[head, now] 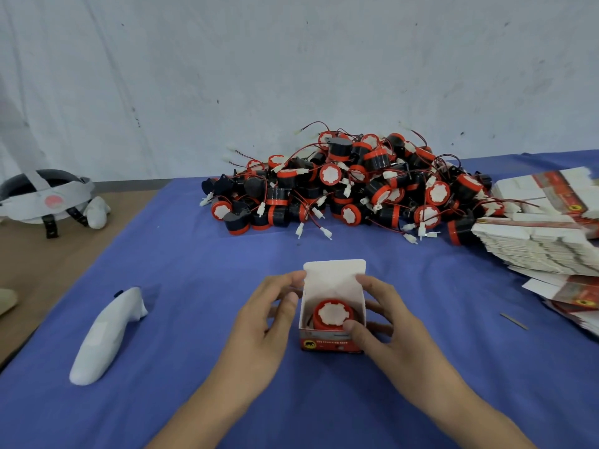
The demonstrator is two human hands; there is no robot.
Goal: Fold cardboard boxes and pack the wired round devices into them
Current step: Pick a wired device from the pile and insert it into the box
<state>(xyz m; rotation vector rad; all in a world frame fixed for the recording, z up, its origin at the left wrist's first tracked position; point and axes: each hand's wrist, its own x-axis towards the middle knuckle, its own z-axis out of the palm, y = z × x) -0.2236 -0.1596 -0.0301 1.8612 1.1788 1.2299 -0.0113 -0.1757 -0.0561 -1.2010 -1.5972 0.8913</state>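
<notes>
At the near middle of a blue cloth (181, 286) spread over a work table, a small cardboard box (332, 340) stands upright with its top flap (335, 270) raised and a red-rimmed round device (334, 314) sitting inside, white face up. A person holds the box between both hands. The left hand (262, 322) is curled against its left wall, with fingertips reaching the corner of the flap. The right hand (385, 322) wraps the right wall, and its thumb is laid over the near rim, touching the device's red edge. The box's front panel is red with a small dark animal emblem; its print is too blurred to read.

Farther back on the cloth lies a heap of round devices (350, 186), black-bodied with red rims, their thin red and black wires and white plugs tangled through the pile and trailing onto the cloth. Just beside the heap, at the right edge, flat box blanks (544, 241) are stacked in slumping piles. A thin grey strip (513, 320) lies near them. Well to the left of the hands rests a white handheld controller (107, 335). Beyond the cloth's left edge, a headset (45, 196) sits on a bare brown surface (39, 264). A scuffed, speckled white wall (291, 76) closes the scene behind the table.
</notes>
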